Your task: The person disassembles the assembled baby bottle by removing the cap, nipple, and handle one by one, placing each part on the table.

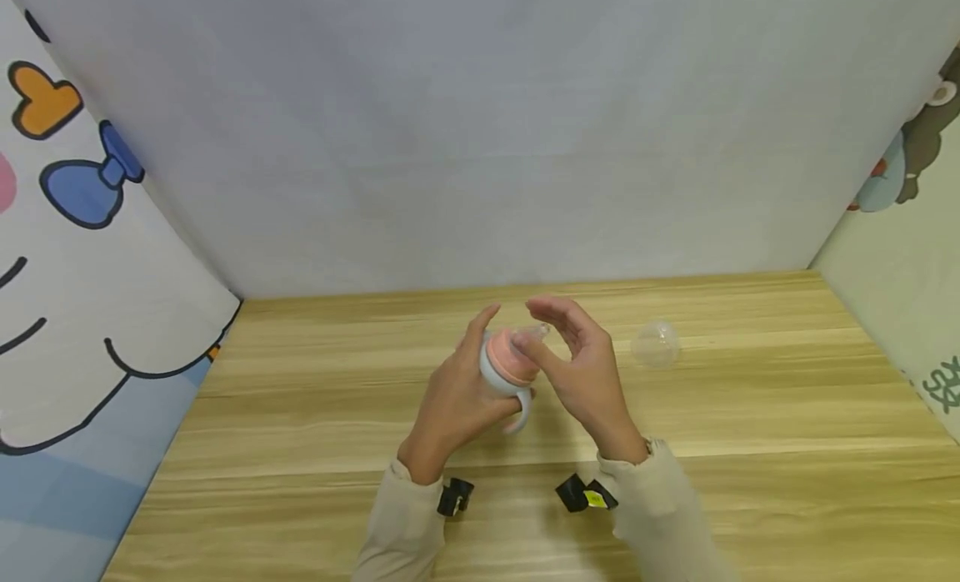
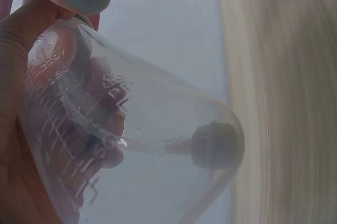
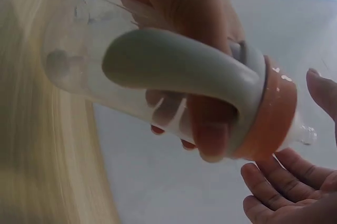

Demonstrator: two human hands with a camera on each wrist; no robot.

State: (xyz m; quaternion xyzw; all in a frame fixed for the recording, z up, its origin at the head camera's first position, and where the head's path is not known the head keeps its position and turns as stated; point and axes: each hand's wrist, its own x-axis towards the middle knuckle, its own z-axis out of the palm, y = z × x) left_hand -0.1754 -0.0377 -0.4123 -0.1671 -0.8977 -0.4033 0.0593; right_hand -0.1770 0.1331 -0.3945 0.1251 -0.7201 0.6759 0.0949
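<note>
1. Pink collar (image 1: 510, 358): seated on the clear bottle (image 3: 89, 45), which is held above the bench (image 1: 300, 432) by the left hand (image 1: 459, 398), its fingers curled round the body.
2. Long axis: tilted, with the teat (image 3: 301, 133) directed toward the right hand (image 1: 581, 369).
3. Right hand: fingers extended, thumb spread apart, nearer to the teat than the left; contact with the collar cannot be told.
4. Clear dome cap (image 1: 656, 343): laid on the bench, right of both hands.
</note>
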